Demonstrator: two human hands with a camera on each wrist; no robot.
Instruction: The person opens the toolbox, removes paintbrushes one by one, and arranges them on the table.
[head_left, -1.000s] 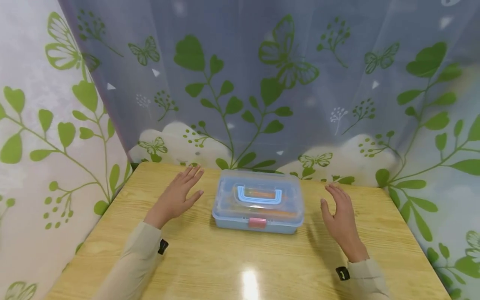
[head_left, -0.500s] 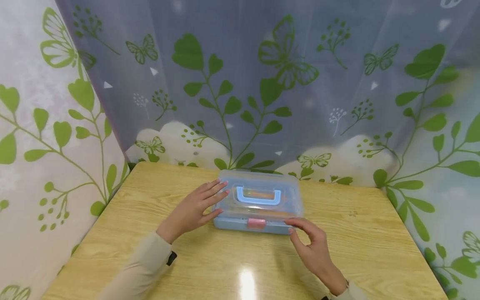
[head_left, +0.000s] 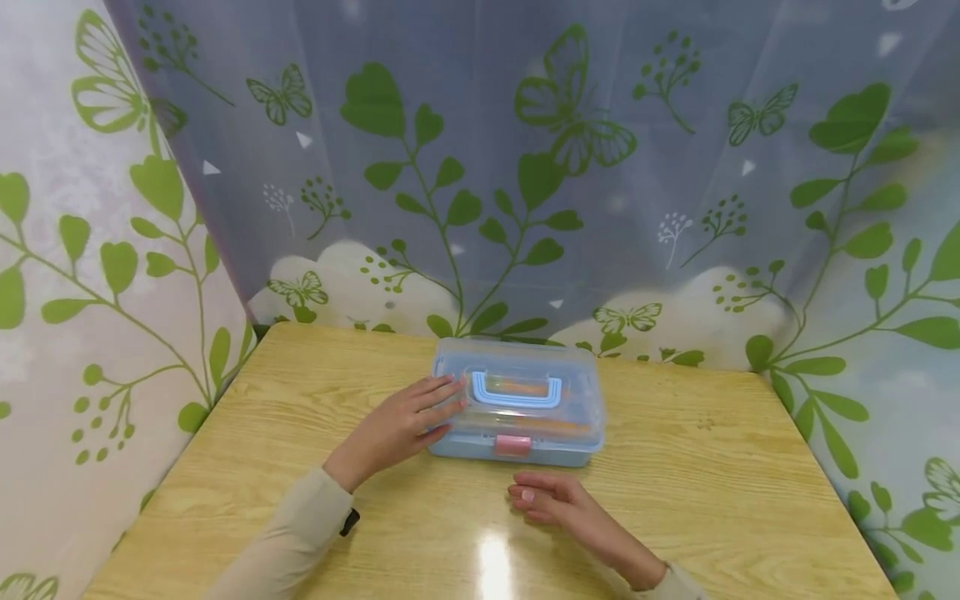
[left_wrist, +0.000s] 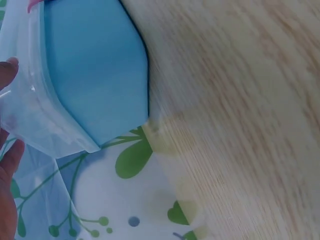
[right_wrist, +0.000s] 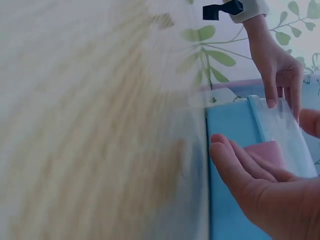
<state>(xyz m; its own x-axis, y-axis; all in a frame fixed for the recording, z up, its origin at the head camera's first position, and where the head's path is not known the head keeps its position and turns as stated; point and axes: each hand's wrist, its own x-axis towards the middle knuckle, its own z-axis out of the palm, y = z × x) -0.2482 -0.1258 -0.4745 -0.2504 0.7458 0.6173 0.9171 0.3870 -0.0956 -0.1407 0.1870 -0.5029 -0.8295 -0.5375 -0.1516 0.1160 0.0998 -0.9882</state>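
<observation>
A blue storage box (head_left: 465,450) with a clear lid (head_left: 450,358), a light blue carrying handle (head_left: 517,402) and a pink latch (head_left: 513,446) stands on the wooden table. Its lid is down. Orange shapes show dimly through the plastic. My left hand (head_left: 393,429) rests its extended fingers on the lid's left part; the right wrist view also shows this hand (right_wrist: 280,65) touching the lid. In front of the box, just below the latch, my right hand (head_left: 573,512) hovers with relaxed fingers and holds nothing.
The wooden table (head_left: 720,467) reaches back to a patterned curtain (head_left: 480,167) with green leaves and butterflies, close behind the box. More patterned cloth hangs at both sides. A bright light reflection (head_left: 493,567) lies on the table's front part.
Both hands have come inward from either side of the box. My left hand now touches the lid. My right hand went to the box's front right corner, then moved left, below the latch.
</observation>
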